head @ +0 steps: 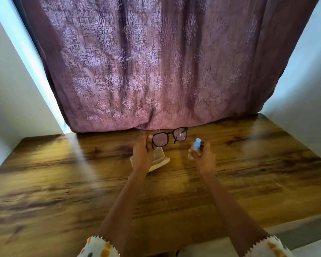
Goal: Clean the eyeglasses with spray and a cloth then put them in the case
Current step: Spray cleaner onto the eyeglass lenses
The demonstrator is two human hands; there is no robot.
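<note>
Two hands work above the wooden surface in the head view. Left hand pinches the black-framed eyeglasses by one end, lifted clear. Right hand wraps a small clear spray bottle with a pale blue cap, just beside the lenses. Spraying looks to be the step in hand; next, the nozzle must face a lens. A pale object, case or cloth, lies beneath; its contents cannot be told.

Black-framed eyeglasses, mauve damask curtain, seemingly pale-blue-capped bottle
</note>
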